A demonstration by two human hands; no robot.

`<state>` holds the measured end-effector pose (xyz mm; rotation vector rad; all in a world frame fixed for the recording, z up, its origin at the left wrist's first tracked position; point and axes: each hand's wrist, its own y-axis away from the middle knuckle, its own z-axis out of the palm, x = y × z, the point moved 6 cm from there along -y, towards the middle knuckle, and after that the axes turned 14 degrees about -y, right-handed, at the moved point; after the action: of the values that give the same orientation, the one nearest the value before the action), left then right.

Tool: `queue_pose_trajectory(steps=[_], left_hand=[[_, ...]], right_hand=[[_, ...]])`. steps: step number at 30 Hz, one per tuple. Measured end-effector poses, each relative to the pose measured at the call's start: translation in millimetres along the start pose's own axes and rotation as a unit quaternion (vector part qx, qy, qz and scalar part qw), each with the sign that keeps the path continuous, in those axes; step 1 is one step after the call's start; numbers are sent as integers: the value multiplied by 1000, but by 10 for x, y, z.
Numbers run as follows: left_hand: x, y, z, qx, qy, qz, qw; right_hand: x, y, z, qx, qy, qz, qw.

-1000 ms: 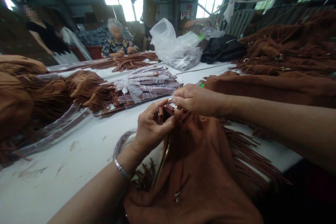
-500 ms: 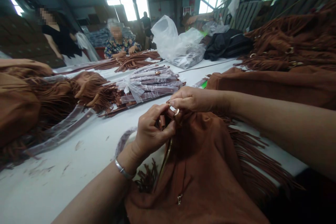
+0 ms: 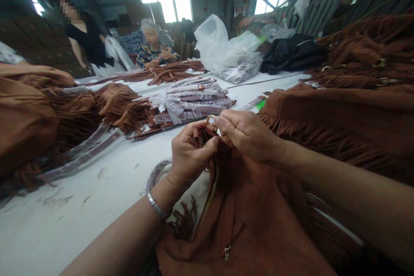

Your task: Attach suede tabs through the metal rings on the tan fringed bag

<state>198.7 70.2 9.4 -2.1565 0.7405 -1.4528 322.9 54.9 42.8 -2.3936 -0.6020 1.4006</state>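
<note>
A brown suede bag (image 3: 255, 220) with fringe and a gold zipper (image 3: 211, 192) lies in front of me. My left hand (image 3: 192, 151), a silver bangle at its wrist, is closed around a brown leather strap end (image 3: 196, 136) at the bag's top corner. Just above the left thumb, a gold ring (image 3: 211, 119) stands up from a leather tab. My right hand (image 3: 247, 133) pinches this ring between thumb and forefinger. A small metal clasp (image 3: 227, 251) hangs on a thin cord at the bag's front. Part of the strap is hidden inside the left fingers.
Plastic-wrapped straps (image 3: 194, 99) lie in a bundle on the white table (image 3: 106, 207). Fringed brown bags are piled at left (image 3: 26, 125) and right (image 3: 362, 51). Clear plastic bags (image 3: 229, 54) and a black cloth bundle (image 3: 293, 54) stand behind. Two people (image 3: 157, 51) are across the table.
My right hand has turned and moved slightly right and down, and the gold ring now stands upright above the tab. The left hand keeps its grip. The whole view has shifted a little.
</note>
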Motion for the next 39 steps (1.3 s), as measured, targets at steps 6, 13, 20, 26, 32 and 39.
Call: queue_pose_trajectory(steps=[6, 13, 20, 26, 32, 39], left_hand=[[-3, 26, 35, -12, -12, 20, 1000], [-14, 35, 84, -50, -21, 28, 998], [133, 69, 48, -58, -121, 148, 980], [172, 108, 75, -107, -84, 196, 971], [-17, -1, -38, 19, 2, -20, 1000], [-13, -31, 16, 11, 59, -55, 997]], right_hand=[[-49, 72, 51, 20, 255, -36, 966], [-68, -267, 59, -218, 218, 2, 951], [48, -298, 66, -352, 75, 141, 922], [83, -432, -74, -277, -64, 247, 926], [-43, -298, -46, -205, -86, 106, 969], [142, 144, 46, 81, -169, 15, 982]])
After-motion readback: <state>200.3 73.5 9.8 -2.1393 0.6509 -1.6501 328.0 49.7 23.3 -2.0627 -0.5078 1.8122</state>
